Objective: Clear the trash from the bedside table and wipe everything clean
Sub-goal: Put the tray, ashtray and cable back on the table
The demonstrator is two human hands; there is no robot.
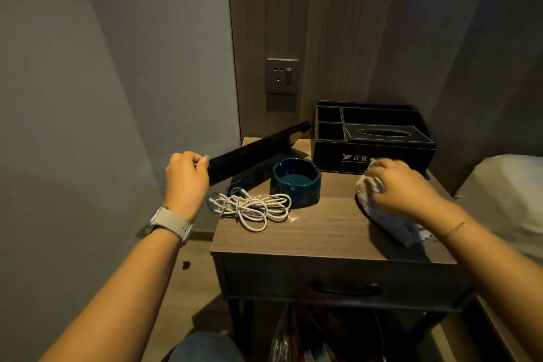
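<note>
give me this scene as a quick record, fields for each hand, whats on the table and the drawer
left hand: left hand grips one end of the black tray, lifting it at a tilt
right hand: right hand grips the white cloth on the bedside table
on table: blue ashtray, tangled white cables, black organizer box at the back
drawer: drawer closed

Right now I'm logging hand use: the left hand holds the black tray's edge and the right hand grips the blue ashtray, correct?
Not quite. In the head view the right hand grips a white cloth, not the blue ashtray. The left hand does hold the black tray.
</note>
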